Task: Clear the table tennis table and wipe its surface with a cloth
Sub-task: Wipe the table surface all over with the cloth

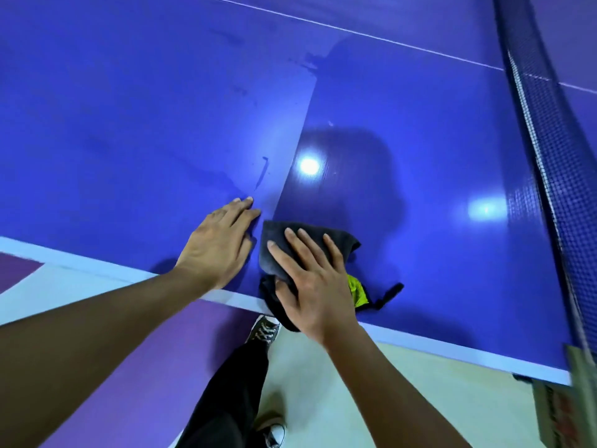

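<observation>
A blue table tennis table (420,140) fills the head view, its white near edge running from left to lower right. A dark grey cloth (274,250) with a yellow-green patch lies on the table by that edge. My right hand (313,279) presses flat on the cloth, fingers straight and spread. Just left of the cloth, my left hand (216,247) rests flat on the bare blue surface, fingers together and pointing up the table. Dark smudges show on the surface beyond my left hand.
The dark blue net (542,150) runs down the right side to the table's corner. A thin white centre line (355,32) crosses the far part. Below the edge are my black-trousered legs and sneakers (263,331) on a purple and pale floor.
</observation>
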A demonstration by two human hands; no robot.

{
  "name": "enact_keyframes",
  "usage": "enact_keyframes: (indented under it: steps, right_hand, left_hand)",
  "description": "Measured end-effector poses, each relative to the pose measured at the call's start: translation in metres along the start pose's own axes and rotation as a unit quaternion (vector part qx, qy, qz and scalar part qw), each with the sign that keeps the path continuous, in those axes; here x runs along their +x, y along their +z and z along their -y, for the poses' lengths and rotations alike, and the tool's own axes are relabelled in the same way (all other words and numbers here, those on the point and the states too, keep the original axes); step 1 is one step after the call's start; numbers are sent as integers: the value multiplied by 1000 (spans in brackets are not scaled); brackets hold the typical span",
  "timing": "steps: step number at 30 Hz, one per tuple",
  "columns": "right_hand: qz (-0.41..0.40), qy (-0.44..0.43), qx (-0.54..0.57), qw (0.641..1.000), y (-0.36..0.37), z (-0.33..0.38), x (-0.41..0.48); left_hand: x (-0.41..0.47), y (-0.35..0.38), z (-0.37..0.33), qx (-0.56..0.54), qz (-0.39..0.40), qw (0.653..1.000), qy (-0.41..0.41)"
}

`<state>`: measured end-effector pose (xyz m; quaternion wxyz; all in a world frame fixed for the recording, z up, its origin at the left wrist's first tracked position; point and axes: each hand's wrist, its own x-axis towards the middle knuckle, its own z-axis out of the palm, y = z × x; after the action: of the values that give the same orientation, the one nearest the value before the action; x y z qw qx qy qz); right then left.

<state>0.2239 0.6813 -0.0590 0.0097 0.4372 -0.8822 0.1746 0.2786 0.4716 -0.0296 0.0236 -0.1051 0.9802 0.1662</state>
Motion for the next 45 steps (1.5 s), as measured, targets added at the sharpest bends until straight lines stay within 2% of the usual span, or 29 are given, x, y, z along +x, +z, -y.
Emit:
enact_keyframes:
  steps: [5,10,15,21,26,34,38,45]
  right_hand:
    - [9,10,0,1000,5,31,-21]
    - [-3,-9,-8,1000,13,15,-4]
    - [-5,-11,-11,1000,19,2,28]
    - [-8,20,-17,1000,21,-39,133]
    - [-25,93,-42,994,23,-89,227]
    - [-16,188,-68,980,19,-193,393]
    - [-24,242,-89,966,19,-236,453]
    - [-23,253,-84,964,16,-287,542]
  left_hand:
    - [-23,-7,12,36,36,999,6]
    - [-7,-14,15,28,5,999,27]
    - [49,-22,27,10,-18,1000,18]
    - [136,-33,54,-4,-32,999,13]
    - [214,-42,81,-27,-61,997,32]
    - [339,-61,144,52,-52,997,21]
    - [351,-57,159,37,-32,999,-17]
    - [352,-56,160,19,-26,999,-35]
